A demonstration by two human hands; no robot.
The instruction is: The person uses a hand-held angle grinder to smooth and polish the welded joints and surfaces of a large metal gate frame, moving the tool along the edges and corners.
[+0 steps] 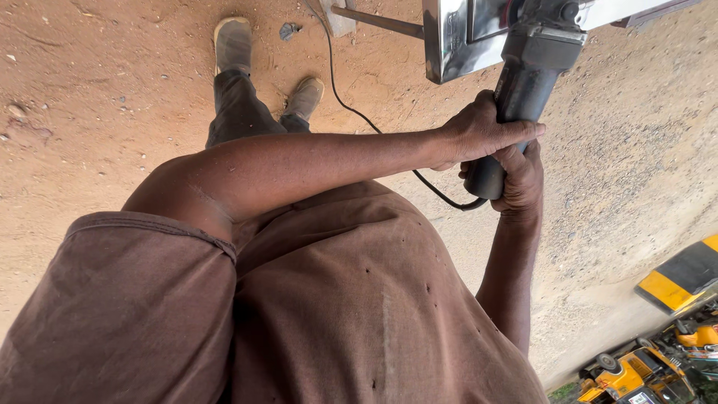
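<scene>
Both my hands grip the black body of a corded angle grinder [527,82]. My left hand [479,135] wraps the barrel from the left, its arm crossing over my brown shirt. Just below it, my right hand [521,179] closes around the rear end of the tool. The grinder's head is up against a shiny steel piece [449,41] at the top edge. The disc itself is hidden.
A black cable [351,108] runs from the grinder's tail across the reddish dirt ground [112,97] toward the top. My feet in grey shoes [233,43] stand on the dirt. Yellow vehicles [673,322] are at the lower right.
</scene>
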